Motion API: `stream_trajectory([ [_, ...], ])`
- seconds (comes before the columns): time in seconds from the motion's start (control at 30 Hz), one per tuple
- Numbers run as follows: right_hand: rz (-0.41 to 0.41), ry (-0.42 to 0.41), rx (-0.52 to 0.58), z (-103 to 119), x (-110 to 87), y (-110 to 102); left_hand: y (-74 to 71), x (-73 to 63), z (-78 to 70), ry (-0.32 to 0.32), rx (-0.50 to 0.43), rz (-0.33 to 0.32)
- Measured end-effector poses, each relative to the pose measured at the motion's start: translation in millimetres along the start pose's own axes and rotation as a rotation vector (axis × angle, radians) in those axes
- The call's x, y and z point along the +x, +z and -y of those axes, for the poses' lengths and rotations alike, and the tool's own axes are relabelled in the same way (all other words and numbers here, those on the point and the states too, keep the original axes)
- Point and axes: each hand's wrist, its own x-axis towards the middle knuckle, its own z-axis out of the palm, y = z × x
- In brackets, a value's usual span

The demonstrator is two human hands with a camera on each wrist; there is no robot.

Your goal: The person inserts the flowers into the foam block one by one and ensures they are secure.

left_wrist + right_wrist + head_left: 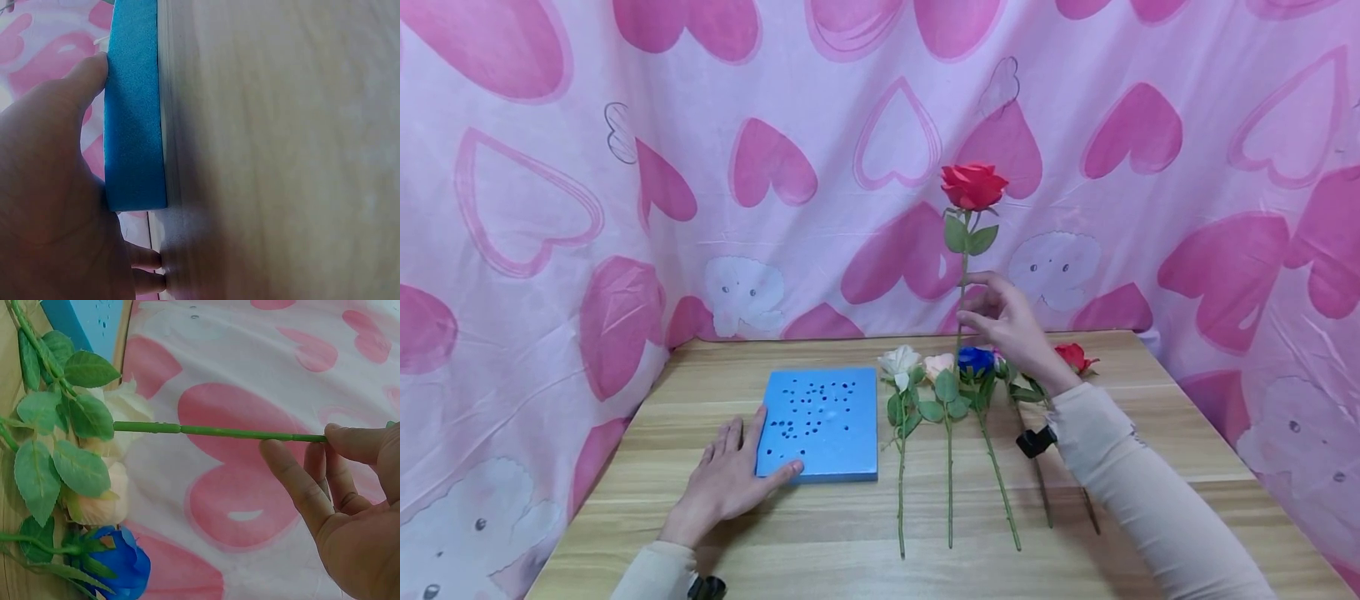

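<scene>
My right hand pinches the green stem of a red rose between thumb and fingertips. The rose stands upright in the air, its bloom above the hand and its lower stem end free. My left hand rests at the near left corner of a blue foam block with many small holes in its top. Its thumb lies on the block's near edge and its fingers stretch along the left side. In the left wrist view, the thumb touches the side of the blue block.
Right of the block, a white flower, a pale pink rose and a blue rose lie on the wooden table, stems toward me. Another red rose lies behind the right forearm. A pink heart-print curtain hangs behind.
</scene>
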Motion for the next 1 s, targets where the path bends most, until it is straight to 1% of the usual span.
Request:
stream_trajectory([
  [0.23, 0.004, 0.015, 0.044, 0, 2.9, 8, -1.2, -0.8, -0.6, 0.002, -0.002, 0.001],
  [0.47, 0.009, 0.012, 0.059, 0, 4.3, 13, -0.5, -0.8, -0.8, 0.002, -0.001, 0.000],
  [0.77, 0.022, -0.030, 0.046, -4, 9.5, 23, -0.8, -0.4, -1.0, 0.009, -0.001, -0.003],
  [1.0, 0.029, -0.016, 0.042, -4, 13.8, 34, -1.5, -0.5, -1.7, 0.009, 0.000, 0.001],
])
